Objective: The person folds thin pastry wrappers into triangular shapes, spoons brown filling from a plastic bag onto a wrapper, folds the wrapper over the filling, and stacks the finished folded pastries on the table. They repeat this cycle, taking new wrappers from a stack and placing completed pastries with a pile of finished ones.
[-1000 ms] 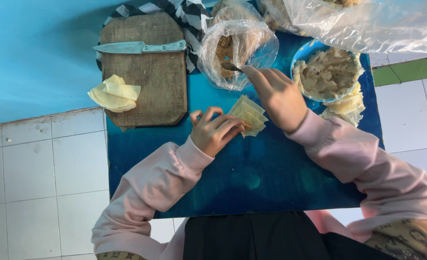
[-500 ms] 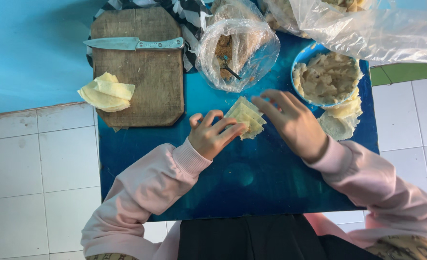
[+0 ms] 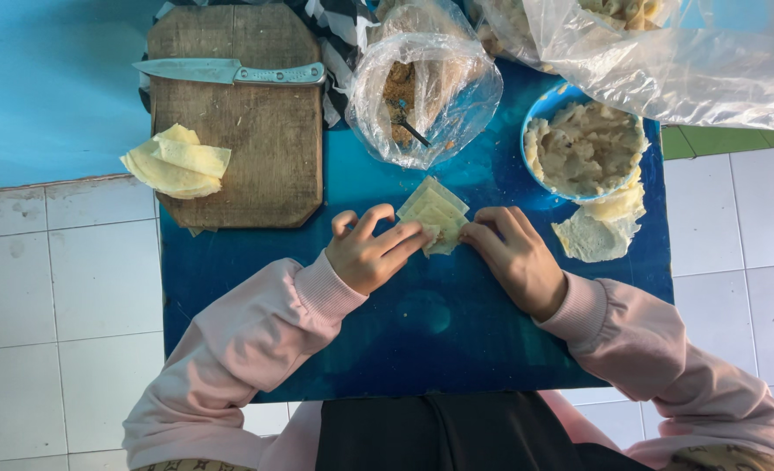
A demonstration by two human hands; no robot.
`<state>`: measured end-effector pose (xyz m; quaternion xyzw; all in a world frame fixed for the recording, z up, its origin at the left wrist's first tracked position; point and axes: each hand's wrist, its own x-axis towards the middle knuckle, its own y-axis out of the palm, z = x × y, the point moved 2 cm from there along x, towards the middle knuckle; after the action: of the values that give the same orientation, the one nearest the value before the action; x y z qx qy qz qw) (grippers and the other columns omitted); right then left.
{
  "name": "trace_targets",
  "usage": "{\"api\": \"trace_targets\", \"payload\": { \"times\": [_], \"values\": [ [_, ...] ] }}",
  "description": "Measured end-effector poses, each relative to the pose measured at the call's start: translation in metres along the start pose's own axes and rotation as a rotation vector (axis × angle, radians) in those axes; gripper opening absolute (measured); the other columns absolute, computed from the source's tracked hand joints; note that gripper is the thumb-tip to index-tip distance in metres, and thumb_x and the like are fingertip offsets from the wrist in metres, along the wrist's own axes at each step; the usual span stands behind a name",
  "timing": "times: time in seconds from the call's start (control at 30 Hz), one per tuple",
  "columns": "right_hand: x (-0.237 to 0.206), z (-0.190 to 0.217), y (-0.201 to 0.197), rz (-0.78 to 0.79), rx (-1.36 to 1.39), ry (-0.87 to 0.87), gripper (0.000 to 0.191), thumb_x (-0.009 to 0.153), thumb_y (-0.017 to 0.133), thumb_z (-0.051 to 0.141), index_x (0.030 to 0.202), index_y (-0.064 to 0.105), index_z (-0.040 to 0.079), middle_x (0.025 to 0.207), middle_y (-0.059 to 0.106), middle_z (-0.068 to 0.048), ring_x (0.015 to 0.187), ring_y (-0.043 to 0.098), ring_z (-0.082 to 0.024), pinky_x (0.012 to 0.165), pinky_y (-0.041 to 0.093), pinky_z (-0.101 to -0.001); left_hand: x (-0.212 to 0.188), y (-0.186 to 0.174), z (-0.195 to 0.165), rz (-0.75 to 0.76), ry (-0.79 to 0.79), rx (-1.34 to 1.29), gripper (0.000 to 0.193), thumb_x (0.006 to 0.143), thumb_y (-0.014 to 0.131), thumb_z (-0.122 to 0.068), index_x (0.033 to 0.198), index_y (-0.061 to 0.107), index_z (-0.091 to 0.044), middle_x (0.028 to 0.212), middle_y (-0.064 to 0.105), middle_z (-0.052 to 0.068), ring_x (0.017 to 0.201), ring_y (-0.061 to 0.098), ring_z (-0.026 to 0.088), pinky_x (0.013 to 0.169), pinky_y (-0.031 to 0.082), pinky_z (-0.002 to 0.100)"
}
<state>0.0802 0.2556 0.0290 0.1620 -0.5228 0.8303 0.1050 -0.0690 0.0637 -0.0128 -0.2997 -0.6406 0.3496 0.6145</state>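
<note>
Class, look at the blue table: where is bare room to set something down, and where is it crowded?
Free: the blue table between the sleeves; also below the cutting board. Crowded: the far edge, with plastic bag, bowl and wrappers at both hands.

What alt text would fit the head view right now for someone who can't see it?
Both hands, left hand and right hand, press a pale folded wrapper on a blue table. Beyond sit a cutting board with a knife, a bag of filling and a bowl of dough.
</note>
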Motion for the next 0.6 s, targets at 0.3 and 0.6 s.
{"api": "trace_targets", "payload": {
  "times": [0.3, 0.6],
  "values": [
    [0.012, 0.019, -0.008, 0.02, -0.216, -0.085, 0.029, 0.082, 0.069, 0.002, 0.111, 0.067, 0.003, 0.11, 0.063, -0.013, 0.097, 0.061, -0.028, 0.083, 0.054, -0.0365, -0.002, -0.005, 0.0, -0.027, 0.112, 0.123, 0.028, 0.1, 0.071, -0.026, 0.127, 0.077, -0.026, 0.125, 0.071, -0.013, 0.115, 0.059, 0.012, 0.101, 0.023, 0.036],
    [0.021, 0.017, 0.002, -0.071, 0.182, -0.044, 0.028, 0.087, 0.076, 0.004, 0.114, 0.069, 0.002, 0.106, 0.072, -0.009, 0.097, 0.069, -0.026, 0.084, 0.057, -0.0362, -0.001, -0.006, 0.0, -0.057, 0.127, 0.153, 0.021, 0.103, 0.069, -0.028, 0.122, 0.077, -0.026, 0.125, 0.071, -0.012, 0.114, 0.059, 0.011, 0.103, 0.024, 0.036]
  ]
}}
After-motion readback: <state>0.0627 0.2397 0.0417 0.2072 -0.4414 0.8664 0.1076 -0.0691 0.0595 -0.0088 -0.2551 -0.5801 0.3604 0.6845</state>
